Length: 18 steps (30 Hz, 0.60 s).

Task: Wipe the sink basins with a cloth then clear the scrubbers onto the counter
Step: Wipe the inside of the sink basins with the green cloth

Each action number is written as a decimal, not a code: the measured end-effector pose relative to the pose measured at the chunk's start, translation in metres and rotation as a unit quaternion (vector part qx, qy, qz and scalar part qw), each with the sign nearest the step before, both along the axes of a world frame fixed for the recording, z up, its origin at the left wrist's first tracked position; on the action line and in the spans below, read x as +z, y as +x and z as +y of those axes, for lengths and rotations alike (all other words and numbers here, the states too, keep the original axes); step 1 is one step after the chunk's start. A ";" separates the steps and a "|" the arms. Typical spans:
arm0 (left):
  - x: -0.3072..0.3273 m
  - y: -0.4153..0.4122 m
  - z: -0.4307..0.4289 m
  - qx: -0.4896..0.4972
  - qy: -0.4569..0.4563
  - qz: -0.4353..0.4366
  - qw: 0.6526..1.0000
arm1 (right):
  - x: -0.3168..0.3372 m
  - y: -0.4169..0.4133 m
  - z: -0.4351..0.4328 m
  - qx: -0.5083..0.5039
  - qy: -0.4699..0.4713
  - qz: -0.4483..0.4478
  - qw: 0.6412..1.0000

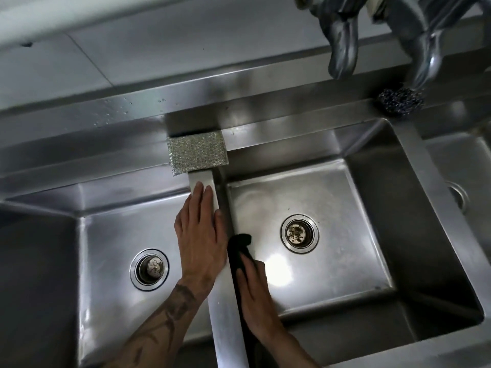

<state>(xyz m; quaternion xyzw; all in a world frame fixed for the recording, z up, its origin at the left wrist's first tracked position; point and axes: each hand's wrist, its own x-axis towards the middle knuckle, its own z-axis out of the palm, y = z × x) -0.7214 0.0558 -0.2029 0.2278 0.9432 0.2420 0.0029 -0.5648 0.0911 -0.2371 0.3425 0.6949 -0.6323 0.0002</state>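
Observation:
My left hand (200,232) lies flat with straight fingers on the steel divider (225,314) between the two basins. My right hand (256,296) presses a black cloth (239,248) against the left inner wall of the right basin (345,235), fingers straight over the cloth. The left basin (106,235) lies to the left of the divider. A silver rectangular scrubber (197,152) rests at the far end of the divider on the back ledge. A dark steel-wool scrubber (401,100) sits on the back ledge at the right.
Each basin has a round drain, the left drain (149,269) and the right drain (299,233). Grey rubber gloves (342,43) hang over the back ledge at the upper right. A third basin (462,181) shows at the right edge. A tiled wall stands behind.

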 end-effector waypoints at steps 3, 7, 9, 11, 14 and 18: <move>-0.002 0.002 -0.001 0.002 -0.003 0.005 1.000 | -0.009 -0.048 0.016 -0.033 -0.006 0.030 0.999; -0.004 0.000 0.001 0.007 -0.002 0.006 1.000 | -0.021 -0.129 0.051 -0.028 0.010 0.050 0.998; -0.004 0.001 0.000 0.006 0.000 0.010 1.000 | -0.023 -0.165 0.066 -0.030 0.019 0.054 0.998; -0.005 0.001 0.000 0.000 -0.006 0.019 1.000 | -0.028 -0.185 0.075 -0.046 0.024 0.067 0.996; -0.006 0.000 0.000 0.002 -0.015 0.022 1.000 | -0.038 -0.170 0.070 -0.035 -0.002 0.061 0.998; -0.003 0.000 0.001 0.001 -0.020 0.014 1.000 | -0.053 -0.098 0.043 -0.018 -0.019 0.036 0.999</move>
